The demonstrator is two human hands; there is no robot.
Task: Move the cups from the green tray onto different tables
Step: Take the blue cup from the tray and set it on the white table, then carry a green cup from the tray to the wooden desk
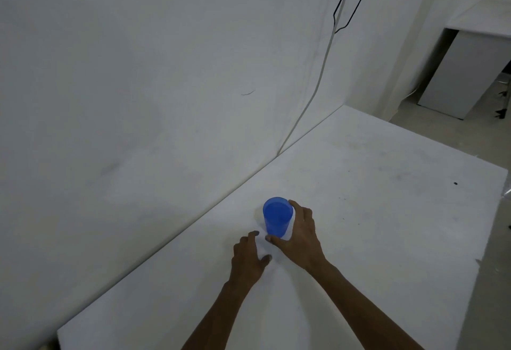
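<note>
A blue plastic cup stands upright on a white table, close to the wall. My right hand wraps around the cup's right side, with the thumb at its base and the fingers curled behind its rim. My left hand rests on the table just left of and below the cup, fingers spread, holding nothing. The green tray is not in view.
A white wall runs along the table's left edge, with a black cable and a white cable hanging down it. A second white table stands at the far right, across a strip of grey floor.
</note>
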